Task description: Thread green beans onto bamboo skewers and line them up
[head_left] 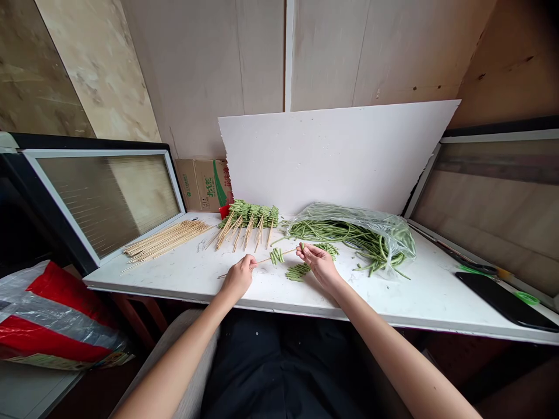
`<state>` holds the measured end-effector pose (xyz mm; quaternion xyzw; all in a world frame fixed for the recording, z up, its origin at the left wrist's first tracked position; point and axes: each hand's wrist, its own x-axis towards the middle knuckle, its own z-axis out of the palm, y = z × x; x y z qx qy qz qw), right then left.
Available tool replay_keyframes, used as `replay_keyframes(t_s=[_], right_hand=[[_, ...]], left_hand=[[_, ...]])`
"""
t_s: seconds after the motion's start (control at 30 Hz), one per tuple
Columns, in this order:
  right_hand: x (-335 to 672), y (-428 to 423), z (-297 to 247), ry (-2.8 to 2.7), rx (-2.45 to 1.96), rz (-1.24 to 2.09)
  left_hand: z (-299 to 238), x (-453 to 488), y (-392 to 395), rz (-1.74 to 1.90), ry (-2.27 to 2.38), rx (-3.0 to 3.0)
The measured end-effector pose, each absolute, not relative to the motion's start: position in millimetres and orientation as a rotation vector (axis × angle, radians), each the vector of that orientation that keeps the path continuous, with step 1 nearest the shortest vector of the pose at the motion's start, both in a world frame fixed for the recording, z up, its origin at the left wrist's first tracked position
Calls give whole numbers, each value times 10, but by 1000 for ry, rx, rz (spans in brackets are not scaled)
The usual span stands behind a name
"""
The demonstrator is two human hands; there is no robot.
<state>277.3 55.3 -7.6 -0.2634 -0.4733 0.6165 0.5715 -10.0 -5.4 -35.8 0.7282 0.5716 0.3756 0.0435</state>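
My left hand (239, 277) is closed around a thin wooden skewer (264, 260), which points to the right. Several short green bean pieces (276, 256) are threaded across it near the middle. At the skewer's far tip, my right hand (318, 265) pinches one small piece of green bean (303, 247) between thumb and fingers. Beneath and beside the right hand lie cut bean pieces (297, 272) in a small row, with another pile of cut pieces (327, 250) just behind it.
Loaded bean skewers (248, 218) are stacked at the back, left of a clear bag of long beans (349, 230). Bare skewers (166, 240) lie on the left. A black phone (502, 297) and scissors (480, 266) rest on the right. A white board (336, 157) stands behind.
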Motion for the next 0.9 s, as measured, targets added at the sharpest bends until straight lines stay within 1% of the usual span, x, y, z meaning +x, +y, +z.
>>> replay_keyframes(t_s=[0.3,0.9], right_hand=[[2803,638,-183,-1071,-650,1501],[2793,613,-144,-1079,-602,1523]], left_hand=[[-369,-102,-45,1181,1737,2268],[-371,-101,-55,1168,1792,2296]])
